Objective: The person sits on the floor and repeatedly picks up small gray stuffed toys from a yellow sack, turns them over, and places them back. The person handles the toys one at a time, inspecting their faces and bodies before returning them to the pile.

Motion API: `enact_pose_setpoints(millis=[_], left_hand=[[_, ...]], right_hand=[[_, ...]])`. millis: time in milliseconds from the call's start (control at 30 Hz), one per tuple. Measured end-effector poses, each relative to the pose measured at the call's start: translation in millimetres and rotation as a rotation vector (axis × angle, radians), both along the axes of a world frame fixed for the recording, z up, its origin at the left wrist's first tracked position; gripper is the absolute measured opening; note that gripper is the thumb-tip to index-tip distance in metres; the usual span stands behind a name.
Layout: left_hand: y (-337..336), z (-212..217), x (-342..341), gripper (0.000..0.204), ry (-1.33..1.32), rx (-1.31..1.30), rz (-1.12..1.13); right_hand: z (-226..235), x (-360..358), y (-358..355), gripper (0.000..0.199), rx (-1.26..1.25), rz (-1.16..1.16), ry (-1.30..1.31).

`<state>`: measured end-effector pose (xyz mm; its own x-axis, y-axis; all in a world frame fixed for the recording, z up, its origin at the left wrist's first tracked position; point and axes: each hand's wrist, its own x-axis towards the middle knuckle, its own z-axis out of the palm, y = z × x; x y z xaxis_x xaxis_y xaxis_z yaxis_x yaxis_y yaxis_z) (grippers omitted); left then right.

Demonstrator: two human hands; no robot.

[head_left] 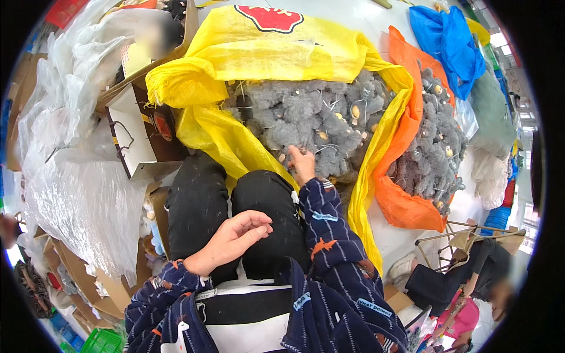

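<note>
Plush pieces (288,109), grey, fluffy and tangled, fill an open yellow sack (276,56) on the floor (388,247), just beyond the person's knees. The heap's long axis runs left to right; single pieces point various ways, with pale round bits and white strands showing among them. The right forearm rises from the lower right, angled up and leftward, and the right hand (302,165) touches the heap's near edge, fingers bent into the fluff; whether they pinch a piece, I cannot tell. The left hand (241,235) is over the black-trousered thighs, loosely cupped, fingers together and pointing right, thumb slightly apart. An orange sack (406,203) of similar pieces stands just right.
</note>
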<state>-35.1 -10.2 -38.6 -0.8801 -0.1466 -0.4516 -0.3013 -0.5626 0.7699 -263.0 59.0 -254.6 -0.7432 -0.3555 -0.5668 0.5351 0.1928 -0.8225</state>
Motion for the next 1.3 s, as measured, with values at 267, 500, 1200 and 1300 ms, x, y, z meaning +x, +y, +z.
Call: enact_pose_setpoints(millis=[267, 500, 1200, 1300], left_hand=[[3, -4, 3, 0.020, 0.139, -0.092, 0.195], [17, -6, 3, 0.043, 0.162, -0.008, 0.134], [32, 17, 29, 0.060, 0.136, 0.268, -0.133], [29, 37, 31, 0.052, 0.047, 0.419, -0.078]], right_hand=[[150, -18, 69, 0.013, -0.044, -0.136, 0.288], [267, 91, 114, 0.024, 0.149, 0.514, 0.811], [297, 155, 104, 0.037, -0.152, 0.979, 1.365], [299, 118, 118, 0.023, 0.030, 0.553, 1.216]])
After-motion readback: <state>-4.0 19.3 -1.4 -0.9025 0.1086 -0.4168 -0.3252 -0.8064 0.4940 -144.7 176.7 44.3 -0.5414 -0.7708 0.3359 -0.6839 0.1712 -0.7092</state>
